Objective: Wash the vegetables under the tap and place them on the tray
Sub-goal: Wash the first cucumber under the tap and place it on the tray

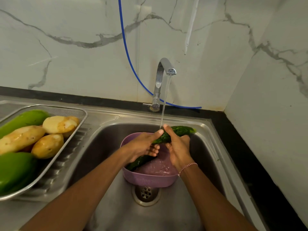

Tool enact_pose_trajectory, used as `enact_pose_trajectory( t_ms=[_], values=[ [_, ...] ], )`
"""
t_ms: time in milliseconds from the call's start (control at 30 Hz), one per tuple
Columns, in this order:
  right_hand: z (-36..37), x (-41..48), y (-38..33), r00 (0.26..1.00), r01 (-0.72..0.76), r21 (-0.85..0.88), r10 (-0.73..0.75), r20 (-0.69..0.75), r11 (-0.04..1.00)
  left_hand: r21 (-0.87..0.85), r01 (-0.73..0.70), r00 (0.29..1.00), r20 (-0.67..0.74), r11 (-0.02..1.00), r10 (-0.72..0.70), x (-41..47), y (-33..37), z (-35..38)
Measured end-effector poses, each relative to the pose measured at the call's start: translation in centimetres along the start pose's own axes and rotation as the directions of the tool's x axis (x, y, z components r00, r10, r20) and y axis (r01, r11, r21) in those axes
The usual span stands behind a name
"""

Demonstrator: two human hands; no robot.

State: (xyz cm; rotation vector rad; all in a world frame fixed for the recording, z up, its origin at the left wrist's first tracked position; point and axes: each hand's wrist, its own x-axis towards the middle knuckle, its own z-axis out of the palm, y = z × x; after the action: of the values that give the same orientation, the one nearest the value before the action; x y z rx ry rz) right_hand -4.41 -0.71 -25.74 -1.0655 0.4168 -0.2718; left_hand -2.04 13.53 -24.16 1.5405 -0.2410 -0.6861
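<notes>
Both hands, left (141, 145) and right (178, 147), wrap the cucumber (180, 130) tilted under the tap (164, 69), so runoff drops into the basin (150, 180).

1 cucumber (180, 130); 3 peeled potatoes (20, 138) and 2 green vegetables (15, 170) in 1 mesh tray (83, 114); 1 purple basin (150, 180); 1 tap (160, 77); 1 sink (166, 217); 1 blue hose (128, 54); 2 hands (141, 145).

- Cucumber (180, 130): dark green, tilted, under the tap (164, 70) stream.
- Tray (70, 147): steel mesh, left of sink, holding potatoes (21, 138) and green vegetables (15, 169).
</notes>
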Motion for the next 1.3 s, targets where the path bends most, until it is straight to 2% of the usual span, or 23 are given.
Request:
enact_pose_trajectory(
  t_ms=[133,233,333,500,567,733,833,933,1167,1300],
  values=[
    [0.3,0.6,0.5,0.986,0.064,-0.08,-0.075,-0.152,0.995,0.07,-0.053,0.998,0.042,0.996,0.05,0.3,-0.8,0.5],
    [0.3,0.6,0.3,0.975,0.055,-0.059,-0.067,-0.212,0.997,0.164,-0.116,0.99,0.096,0.98,0.101,0.3,-1.1,0.8],
    [0.0,0.8,0.2,0.973,0.048,-0.015,-0.05,-0.224,0.999,0.212,-0.138,0.982,0.157,0.967,0.106,-0.1,-1.0,0.7],
    [-0.1,1.2,0.5,0.976,0.038,-0.006,-0.039,-0.213,0.999,0.157,-0.135,0.965,0.243,0.978,0.094,-0.6,-0.6,0.2],
    [-0.2,1.3,0.6,0.976,0.03,0.005,-0.028,-0.216,1.0,0.154,-0.128,0.976,0.195,0.98,0.097,-0.2,-0.8,-0.1],
    [-0.2,1.3,0.5,0.981,0.041,-0.026,-0.045,-0.191,0.999,0.154,-0.214,0.975,-0.027,0.965,0.221,0.5,-1.1,-0.6],
    [-0.4,1.4,0.8,0.979,0.053,-0.093,-0.07,-0.189,0.994,0.21,-0.18,0.975,-0.093,0.961,0.203,0.4,-0.8,-0.9],
    [-0.1,1.3,0.9,0.986,0.063,-0.124,-0.081,-0.147,0.99,0.106,-0.132,0.986,-0.09,0.986,0.142,-0.1,-0.3,-1.1],
    [-0.4,1.8,1.1,0.995,0.058,-0.071,-0.063,-0.077,0.996,-0.135,-0.022,1.0,-0.008,0.991,0.021,-0.4,-0.3,-1.9],
    [-0.3,1.4,0.6,0.998,0.022,-0.007,-0.022,0.053,1.0,-0.285,0.089,0.996,0.01,0.955,-0.089,-0.1,-0.3,-2.1]
  ],
)
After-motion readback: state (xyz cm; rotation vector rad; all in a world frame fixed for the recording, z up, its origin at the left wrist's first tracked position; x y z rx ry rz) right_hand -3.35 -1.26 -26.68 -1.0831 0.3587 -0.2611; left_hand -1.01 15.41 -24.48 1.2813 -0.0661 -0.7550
